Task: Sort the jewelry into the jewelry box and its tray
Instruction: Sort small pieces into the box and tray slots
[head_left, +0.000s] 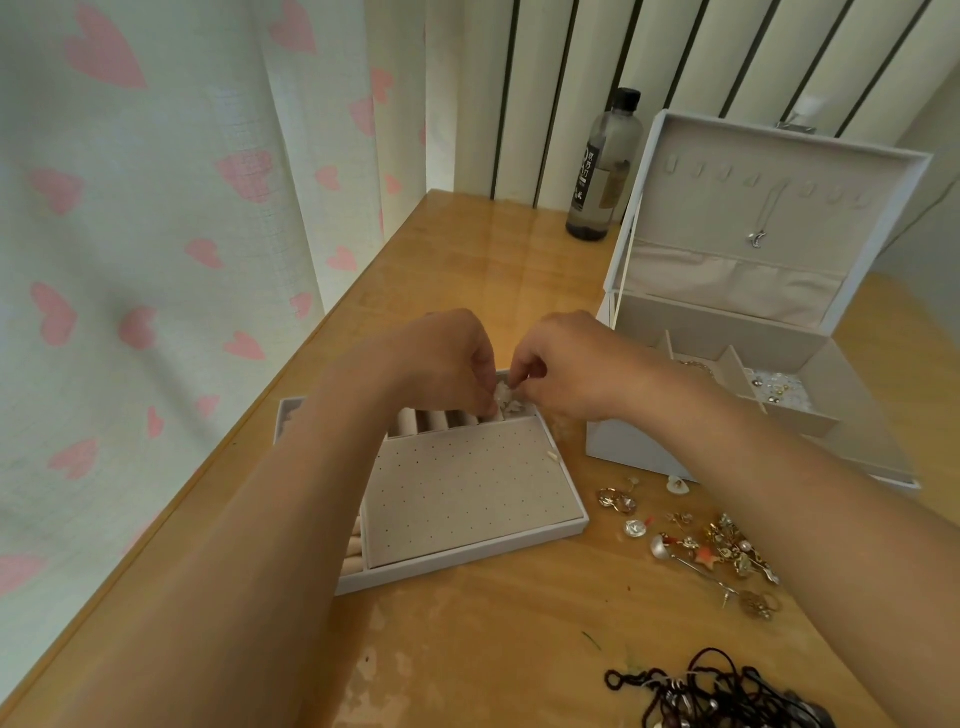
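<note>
Fingers of the left hand (441, 358) and right hand (566, 364) together pinch a small pearly-white piece (506, 401) above the padded ring rolls (441, 420) at the tray's far end. Tray (519, 540): white rim, beige perforated panel. Open jewelry box (649, 452) stands beside it. Metallic loose jewelry (717, 545) lies on the glossy tabletop (493, 649).

- On our left we see a pale curtain (156, 249) printed with pink hearts, hanging in soft folds beside the table.
- Behind it we find a cream wall (561, 93) crossed by dark vertical stripes.
- Below us lies a wooden table (493, 649), glossy at its far end, with pale worn patches nearer us.
- A dark-capped bottle (602, 166) stands at the far edge, against the wall.
- The light we get is soft, glowing through the curtain.
</note>
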